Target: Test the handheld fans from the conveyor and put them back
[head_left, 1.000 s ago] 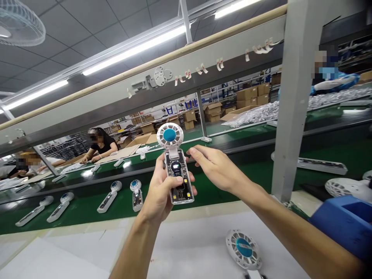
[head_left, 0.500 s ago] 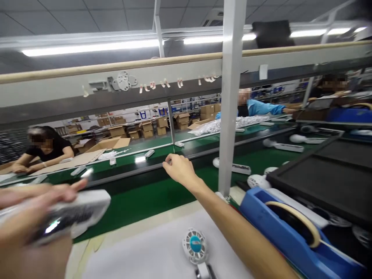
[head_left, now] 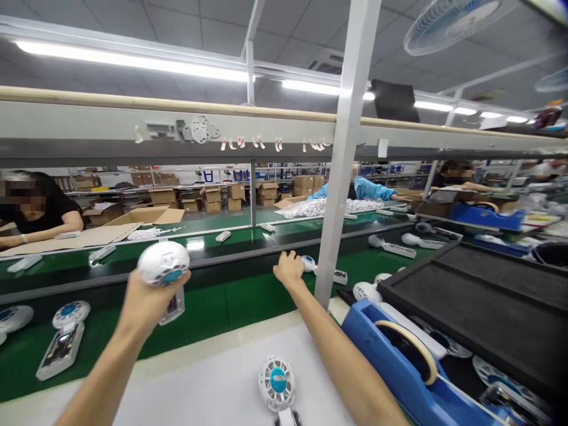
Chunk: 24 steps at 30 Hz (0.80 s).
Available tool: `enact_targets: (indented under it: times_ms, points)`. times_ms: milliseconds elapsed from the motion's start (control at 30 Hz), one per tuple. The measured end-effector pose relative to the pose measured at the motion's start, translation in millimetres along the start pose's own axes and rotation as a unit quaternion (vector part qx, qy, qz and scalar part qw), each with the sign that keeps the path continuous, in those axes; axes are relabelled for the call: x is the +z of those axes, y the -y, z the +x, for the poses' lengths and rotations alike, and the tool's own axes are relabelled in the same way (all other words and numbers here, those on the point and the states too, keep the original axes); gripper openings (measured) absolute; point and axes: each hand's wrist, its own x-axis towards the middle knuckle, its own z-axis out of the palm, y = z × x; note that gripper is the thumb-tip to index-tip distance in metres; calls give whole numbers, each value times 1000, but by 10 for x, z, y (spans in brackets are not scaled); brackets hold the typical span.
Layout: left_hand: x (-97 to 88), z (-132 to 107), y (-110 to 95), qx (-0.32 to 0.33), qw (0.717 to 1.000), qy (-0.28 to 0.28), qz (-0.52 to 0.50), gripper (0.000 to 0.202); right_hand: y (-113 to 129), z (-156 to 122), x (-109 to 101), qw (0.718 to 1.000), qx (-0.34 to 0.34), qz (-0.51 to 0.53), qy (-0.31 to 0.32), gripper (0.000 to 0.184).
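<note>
My left hand [head_left: 144, 299] grips a white handheld fan [head_left: 163, 263] by its round head, lifted over the green conveyor belt [head_left: 208, 305]. The fan's handle hangs below, partly hidden by my fingers. My right hand [head_left: 289, 269] reaches out over the belt, fingers bent and slightly apart. Just right of it, another handheld fan [head_left: 307, 264] lies on the belt, its middle hidden behind the post; whether my fingers touch it I cannot tell. In front of me, on white paper, rests a fan with a blue hub [head_left: 278, 380].
A white metal post [head_left: 339, 148] rises beside my right forearm. At right stand a blue tape dispenser [head_left: 381, 355] and a black tray [head_left: 479, 296]. More fans [head_left: 62, 337] lie on the belt at left. Across the line, people work near cardboard boxes [head_left: 166, 204].
My left hand has moved right and away from me, holding the fan over the belt. My right hand has shifted right, close to the fan by the post. The view has tilted.
</note>
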Motion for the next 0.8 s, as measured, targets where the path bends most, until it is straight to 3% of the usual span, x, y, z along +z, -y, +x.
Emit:
enact_targets:
  times_ms: [67,133,233,400,500,600,700,800]
  points:
    - [171,42,274,-110,990,74,58,38,-118,80,103,1000,24,-6,-1,53]
    - [301,22,563,-156,979,97,86,35,-214,131,205,999,47,-11,0,56]
    - [375,-40,929,-162,974,81,135,40,-304,161,340,997,73,-17,1,58]
    - [220,-117,1276,-116,944,37,305,42,-392,216,451,996,93,-12,4,65]
    - [140,-142,1313,-66,920,35,385,38,-473,279,446,995,98,-1,19,61]
    - [187,-131,1201,-16,905,29,425,34,-517,325,412,995,86,9,45,50]
    - [384,-165,1007,57,901,56,427,30,-461,342,382,996,48,22,65,57]
    - [673,-346,875,146,892,150,400,21,-346,353,384,992,-47,61,104,66]
